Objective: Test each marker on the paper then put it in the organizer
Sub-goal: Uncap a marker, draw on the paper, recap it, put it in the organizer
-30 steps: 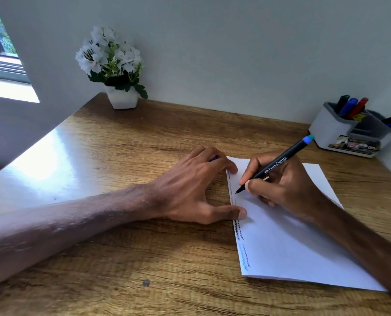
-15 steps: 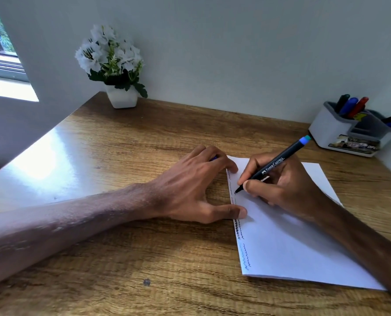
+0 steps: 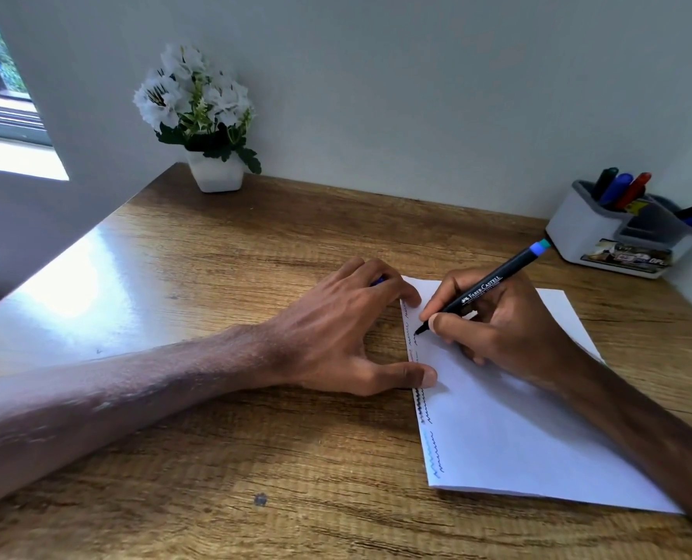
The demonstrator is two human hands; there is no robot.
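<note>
The pen tip is creeping a little further up the sheet than a moment ago, and little else is shifting. The right hand (image 3: 506, 329) is pinching the marker (image 3: 482, 289) in a writing grip, tip touching the paper (image 3: 518, 422) near its left edge, beside the older squiggles. The left hand (image 3: 336, 329) is spreading flat to pin that edge, with something blue tucked under its fingers, probably the cap. Testing is under way; next comes recapping and carrying it to the organizer (image 3: 590, 232) at two o'clock.

Glossy wood table (image 3: 223, 252), matt paper (image 3: 518, 430).
</note>
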